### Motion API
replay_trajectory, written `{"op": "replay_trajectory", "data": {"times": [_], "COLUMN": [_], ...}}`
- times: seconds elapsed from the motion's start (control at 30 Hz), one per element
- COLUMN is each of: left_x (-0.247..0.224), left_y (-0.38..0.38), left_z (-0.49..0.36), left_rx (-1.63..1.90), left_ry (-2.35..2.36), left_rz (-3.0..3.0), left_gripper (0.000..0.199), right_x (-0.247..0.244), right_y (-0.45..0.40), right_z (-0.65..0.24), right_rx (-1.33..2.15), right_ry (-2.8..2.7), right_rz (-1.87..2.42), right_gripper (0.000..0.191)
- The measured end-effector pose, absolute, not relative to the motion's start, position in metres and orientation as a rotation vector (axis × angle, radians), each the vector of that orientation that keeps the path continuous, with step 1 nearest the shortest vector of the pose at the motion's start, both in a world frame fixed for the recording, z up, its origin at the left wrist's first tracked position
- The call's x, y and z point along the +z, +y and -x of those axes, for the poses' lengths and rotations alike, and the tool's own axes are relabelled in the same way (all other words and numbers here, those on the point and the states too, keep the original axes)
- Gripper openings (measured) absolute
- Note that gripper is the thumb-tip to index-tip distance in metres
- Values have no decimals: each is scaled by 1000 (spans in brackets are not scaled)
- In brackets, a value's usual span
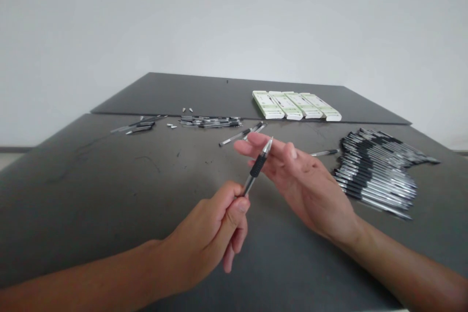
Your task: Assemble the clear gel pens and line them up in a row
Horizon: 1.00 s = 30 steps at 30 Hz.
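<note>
A pen (258,165) with a black rubber grip and a silver conical tip points up and to the right. My left hand (215,229) is closed around its lower barrel, thumb and forefinger pinching it. Just behind the pen's tip is my right hand (307,180), palm turned toward me and fingers stretched out to the left. Its fingers are apart from one another in part and grip nothing that I can see. Whether a fingertip touches the pen tip, I cannot tell.
Many finished-looking pens (376,170) lie in a row at right. Loose pen parts (210,122) and barrels (141,126) lie farther back, with small silver tips (171,126). Flat green-and-white boxes (296,106) rest on the dark table's (109,195) far panel.
</note>
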<state>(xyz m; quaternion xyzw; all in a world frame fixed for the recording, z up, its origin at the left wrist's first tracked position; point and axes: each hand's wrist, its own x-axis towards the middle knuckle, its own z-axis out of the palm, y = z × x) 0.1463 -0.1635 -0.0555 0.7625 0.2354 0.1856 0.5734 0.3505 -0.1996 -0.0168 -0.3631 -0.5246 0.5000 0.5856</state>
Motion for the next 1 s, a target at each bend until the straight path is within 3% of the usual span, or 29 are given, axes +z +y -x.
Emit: {"op": "replay_trajectory", "data": {"times": [0.27,0.47,0.83,1.0], "left_x": [-53,-56,-58,-58], "left_y": [-163,-168,-169,-171], "left_z": [-148,-149,-149,-148], "left_rx": [422,438,417,430], "left_ry": [510,523,545,539], "left_rz": [-1760,-1639,-1592,-1574], "left_gripper": [48,49,50,50], "right_x": [-19,-13,-13,-12], "right_y": [-200,-206,-206,-210], "right_z": [-346,-342,-343,-344], "right_rx": [1025,1136,1015,1122], "right_ry": [-1116,-1154,-1135,-1184], "right_rz": [915,813,965,866], "right_gripper": [6,42,9,23]}}
